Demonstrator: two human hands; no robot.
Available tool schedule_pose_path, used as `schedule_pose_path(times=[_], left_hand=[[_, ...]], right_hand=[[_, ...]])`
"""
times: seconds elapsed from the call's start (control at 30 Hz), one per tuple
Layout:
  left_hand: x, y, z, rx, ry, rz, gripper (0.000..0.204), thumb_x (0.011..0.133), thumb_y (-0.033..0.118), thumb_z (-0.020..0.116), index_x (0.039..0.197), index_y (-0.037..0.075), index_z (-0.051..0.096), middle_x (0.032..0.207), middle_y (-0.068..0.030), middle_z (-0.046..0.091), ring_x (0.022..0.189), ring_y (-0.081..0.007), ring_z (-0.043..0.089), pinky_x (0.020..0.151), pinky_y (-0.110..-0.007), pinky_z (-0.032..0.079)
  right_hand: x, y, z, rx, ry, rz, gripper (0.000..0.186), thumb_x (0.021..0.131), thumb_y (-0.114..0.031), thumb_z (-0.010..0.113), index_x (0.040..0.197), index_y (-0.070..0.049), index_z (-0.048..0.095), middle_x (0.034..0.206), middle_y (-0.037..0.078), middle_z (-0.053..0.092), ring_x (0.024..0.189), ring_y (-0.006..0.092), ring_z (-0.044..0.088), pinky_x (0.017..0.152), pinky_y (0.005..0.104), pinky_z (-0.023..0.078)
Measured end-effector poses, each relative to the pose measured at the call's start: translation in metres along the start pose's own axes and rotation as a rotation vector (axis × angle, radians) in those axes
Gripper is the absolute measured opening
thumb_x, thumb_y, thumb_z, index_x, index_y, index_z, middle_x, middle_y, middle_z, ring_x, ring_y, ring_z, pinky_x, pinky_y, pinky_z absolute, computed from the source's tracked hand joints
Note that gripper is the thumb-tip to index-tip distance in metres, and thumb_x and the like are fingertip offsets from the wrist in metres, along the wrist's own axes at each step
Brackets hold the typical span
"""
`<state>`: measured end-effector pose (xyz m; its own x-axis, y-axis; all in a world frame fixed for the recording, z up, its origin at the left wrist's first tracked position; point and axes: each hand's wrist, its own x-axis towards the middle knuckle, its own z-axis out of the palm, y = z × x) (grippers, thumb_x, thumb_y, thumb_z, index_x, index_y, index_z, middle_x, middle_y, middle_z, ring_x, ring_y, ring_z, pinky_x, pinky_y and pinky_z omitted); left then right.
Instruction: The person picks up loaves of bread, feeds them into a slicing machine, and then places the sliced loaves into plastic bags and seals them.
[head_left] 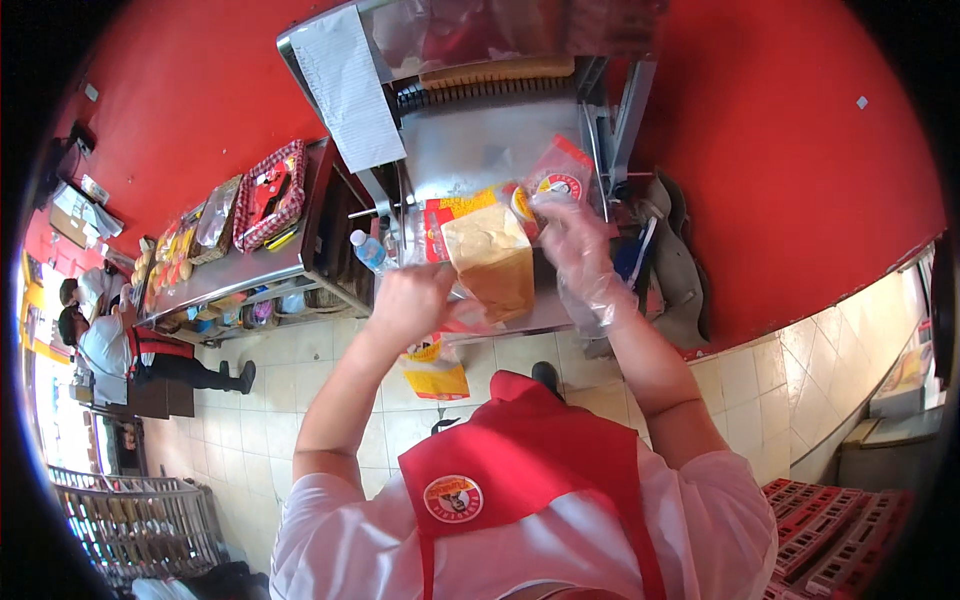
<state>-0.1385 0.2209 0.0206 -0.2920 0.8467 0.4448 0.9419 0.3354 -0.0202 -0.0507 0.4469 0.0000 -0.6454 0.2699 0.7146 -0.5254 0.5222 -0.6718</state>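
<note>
Bagging step: sliced loaf (pixel 492 262) gripped by left hand (pixel 412 300); printed bag (pixel 540 190) mouth pinched, apparently, by gloved right hand (pixel 575 240). Next: loaf pushed fully inside.

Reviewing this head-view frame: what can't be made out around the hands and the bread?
- Left hand fingertips: hidden behind the loaf and its plastic bag.
- Right hand: its grip is blurred under a clear glove.
- Slicer machine top: cut off by the upper edge.
- Goods on the steel counter: too small.
</note>
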Motion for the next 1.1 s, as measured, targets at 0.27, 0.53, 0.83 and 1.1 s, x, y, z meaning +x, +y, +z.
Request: schedule_pose_path(times=[0.27, 0.53, 0.83, 1.1], left_hand=[[-0.039, 0.020, -0.019, -0.761, 0.195, -0.269, 0.022, 0.075, 0.010, 0.070, 0.061, 0.003, 0.056, 0.058, -0.0026, 0.052, 0.055, -0.0148, 0.053, 0.049, -0.028, 0.036], [-0.020, -0.020, 0.051, -1.740, 0.023, -0.591, 0.008, 0.089, 0.012, 0.058, 0.087, 0.006, 0.054, 0.077, 0.0000, 0.051, 0.067, -0.0099, 0.050, 0.062, -0.025, 0.044], [0.024, -0.046, 0.086, -1.878, 0.343, -0.895, 0.009, 0.095, 0.011, 0.047, 0.087, 0.010, 0.046, 0.069, 0.0003, 0.049, 0.052, -0.0082, 0.047, 0.043, -0.021, 0.039], [0.024, -0.061, 0.108, -1.822, 0.359, -1.090, 0.003, 0.092, 0.008, 0.048, 0.092, 0.005, 0.050, 0.068, -0.0010, 0.051, 0.052, -0.0094, 0.049, 0.044, -0.022, 0.040]], right_hand=[[-0.009, -0.043, 0.003, 0.208, -1.091, 0.004, 0.027, 0.077, -0.028, 0.071, 0.075, -0.002, 0.065, 0.065, 0.010, 0.061, 0.062, 0.0242, 0.060, 0.061, 0.0366, 0.046], [0.017, 0.081, -0.045, 1.002, -0.808, 0.644, 0.014, 0.082, -0.020, 0.065, 0.085, -0.007, 0.060, 0.081, 0.001, 0.060, 0.068, 0.0083, 0.055, 0.062, 0.0238, 0.045], [0.026, 0.098, 0.027, 0.817, -0.125, 1.195, 0.040, 0.086, -0.036, 0.061, 0.114, -0.009, 0.056, 0.107, 0.009, 0.062, 0.092, 0.0188, 0.063, 0.080, 0.0356, 0.052], [0.026, 0.089, 0.043, 0.971, -0.022, 1.327, 0.037, 0.085, -0.032, 0.059, 0.111, -0.007, 0.059, 0.100, 0.009, 0.065, 0.086, 0.0209, 0.066, 0.069, 0.0333, 0.056]])
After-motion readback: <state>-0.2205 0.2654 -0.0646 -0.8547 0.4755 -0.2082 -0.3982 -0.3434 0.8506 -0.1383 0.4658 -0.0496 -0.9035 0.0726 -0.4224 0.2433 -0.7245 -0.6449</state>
